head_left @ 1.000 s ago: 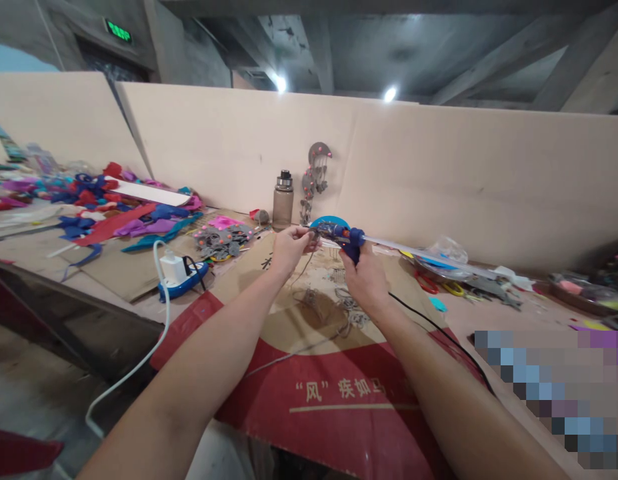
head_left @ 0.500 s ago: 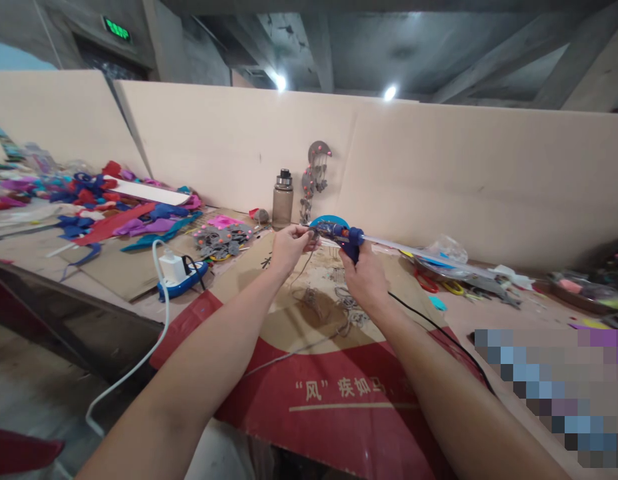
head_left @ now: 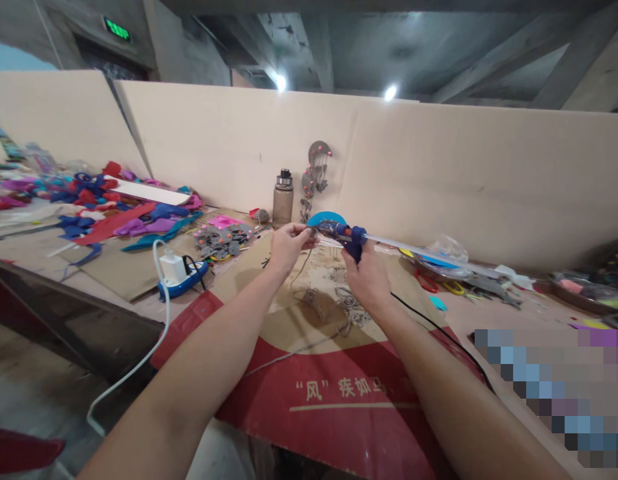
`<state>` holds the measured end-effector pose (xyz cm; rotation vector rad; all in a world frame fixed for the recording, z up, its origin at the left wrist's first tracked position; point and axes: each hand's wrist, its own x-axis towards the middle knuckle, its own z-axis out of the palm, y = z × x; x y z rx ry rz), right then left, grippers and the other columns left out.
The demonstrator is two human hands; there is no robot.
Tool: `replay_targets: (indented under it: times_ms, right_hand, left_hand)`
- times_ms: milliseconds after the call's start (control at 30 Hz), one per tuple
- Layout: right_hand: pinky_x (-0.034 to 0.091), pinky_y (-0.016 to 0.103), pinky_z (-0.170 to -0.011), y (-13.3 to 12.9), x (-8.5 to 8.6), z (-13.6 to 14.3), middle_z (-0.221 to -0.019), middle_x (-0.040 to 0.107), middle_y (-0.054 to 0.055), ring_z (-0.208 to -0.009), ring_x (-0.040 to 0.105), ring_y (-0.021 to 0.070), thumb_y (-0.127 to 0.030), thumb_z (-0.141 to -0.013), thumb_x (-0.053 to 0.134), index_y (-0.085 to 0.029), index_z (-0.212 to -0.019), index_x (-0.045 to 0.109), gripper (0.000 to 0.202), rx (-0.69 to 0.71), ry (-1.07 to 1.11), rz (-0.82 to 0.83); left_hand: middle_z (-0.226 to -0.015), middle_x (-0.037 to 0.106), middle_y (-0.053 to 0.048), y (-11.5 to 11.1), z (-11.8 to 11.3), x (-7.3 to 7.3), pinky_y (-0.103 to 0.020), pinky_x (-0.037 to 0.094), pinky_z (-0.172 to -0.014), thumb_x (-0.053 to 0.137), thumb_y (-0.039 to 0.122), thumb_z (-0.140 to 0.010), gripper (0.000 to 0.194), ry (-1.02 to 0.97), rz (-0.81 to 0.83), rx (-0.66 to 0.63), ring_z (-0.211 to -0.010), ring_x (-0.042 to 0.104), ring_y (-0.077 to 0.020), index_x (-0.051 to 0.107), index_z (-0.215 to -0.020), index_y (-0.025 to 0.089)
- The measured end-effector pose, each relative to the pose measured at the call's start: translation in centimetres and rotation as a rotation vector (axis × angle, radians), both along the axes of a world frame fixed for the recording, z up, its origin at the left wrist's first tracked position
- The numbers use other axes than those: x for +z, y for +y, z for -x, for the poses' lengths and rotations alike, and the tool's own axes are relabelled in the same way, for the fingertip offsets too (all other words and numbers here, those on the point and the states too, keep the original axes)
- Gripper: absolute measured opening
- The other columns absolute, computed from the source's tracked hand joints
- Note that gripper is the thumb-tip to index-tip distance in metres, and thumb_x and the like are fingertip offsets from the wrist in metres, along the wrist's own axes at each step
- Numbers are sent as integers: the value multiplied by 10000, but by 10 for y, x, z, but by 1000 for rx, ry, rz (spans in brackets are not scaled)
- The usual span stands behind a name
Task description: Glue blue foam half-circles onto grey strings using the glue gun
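Blue and plastic, the glue gun is clasped in the right hand, its body reaching toward ten o'clock. The left hand pinches a small grey piece at two o'clock, just beside the glue gun's front end.

"Is the bottle plastic?"
"Smooth, see-through plastic, with a shiny, metal-looking band."
"And the glue gun?"
"Smooth plastic. The cardboard sheet has a faint sheen; the yarn looks matt."
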<state>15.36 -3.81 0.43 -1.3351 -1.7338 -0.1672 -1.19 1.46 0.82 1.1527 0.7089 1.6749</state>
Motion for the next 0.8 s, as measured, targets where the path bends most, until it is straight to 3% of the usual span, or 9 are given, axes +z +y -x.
replay_targets:
  times_ms: [800]
  right_hand:
    - [447,409,-757,-6,8,2,-992,664,184,-857,633,321,-342,-883,430,-135,-1206,509,392,-101,-9,113]
  left_hand:
    - [-711,691,-54,4,5,0,-348,566,-730,705,225,-722,180,-87,-23,6,-638,680,-152,594,-802,108]
